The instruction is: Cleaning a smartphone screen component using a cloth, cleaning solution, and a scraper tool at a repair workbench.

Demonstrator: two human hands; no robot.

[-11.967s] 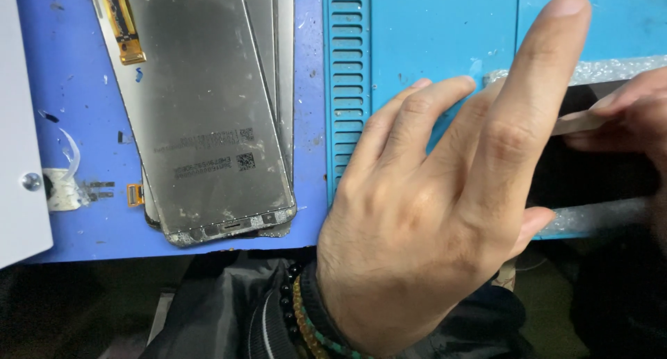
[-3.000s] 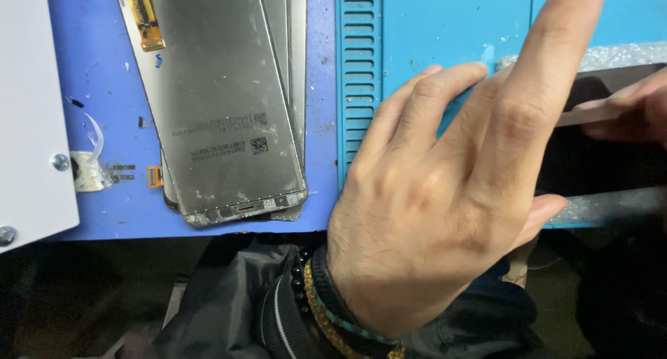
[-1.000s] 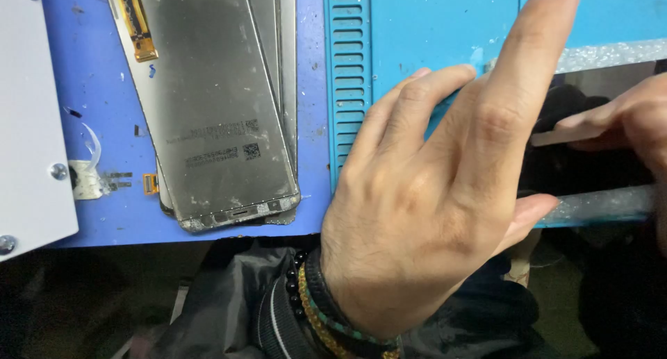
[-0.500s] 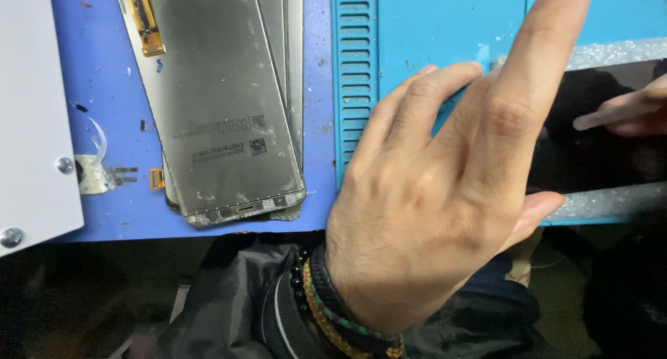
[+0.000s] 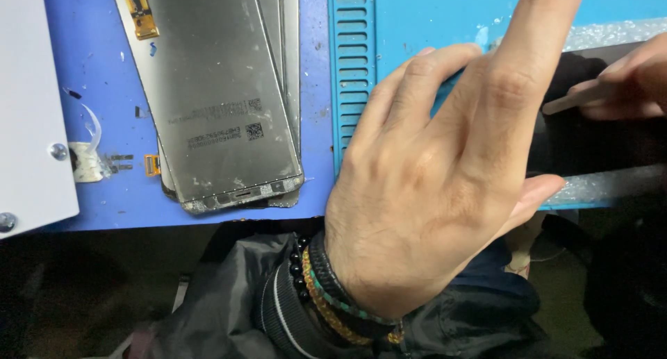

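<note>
Left hand [image 5: 445, 185] is spread flat with fingers apart, pinning the dark phone screen [image 5: 590, 140] on the teal mat [image 5: 431, 12] at right so it won't slide, while the right hand [image 5: 636, 81] pinches a thin pry tool [image 5: 573, 101] along its far edge, and a stack of grey display panels [image 5: 222, 95] sits far left.

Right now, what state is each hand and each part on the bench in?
left hand: open, spread flat over the dark screen
right hand: pinching a thin flat tool against the screen
dark screen: lying flat on the teal mat
stacked grey panels: face down, untouched
</note>
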